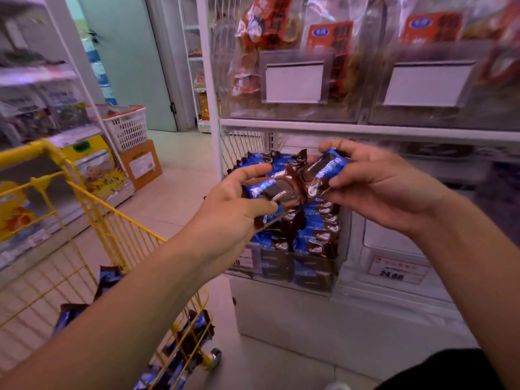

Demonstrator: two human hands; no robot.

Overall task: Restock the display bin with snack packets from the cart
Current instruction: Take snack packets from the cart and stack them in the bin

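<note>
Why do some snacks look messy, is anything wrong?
Nothing looks broken or spilled. The blue packets in the display bin are heaped unevenly at the back, and more lie jumbled in the yellow cart. The left hand and right hand each hold a packet.

Shelf rail (pixel 365 129) overhangs packed bin (pixel 309 266); cart (pixel 92 209) left.

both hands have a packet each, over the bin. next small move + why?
Probably lower both packets into the display bin and let go. The left hand grips one blue-and-brown packet, the right hand another, both held just above the packets already stacked there. More packets lie in the yellow cart, so restocking isn't finished.
</note>
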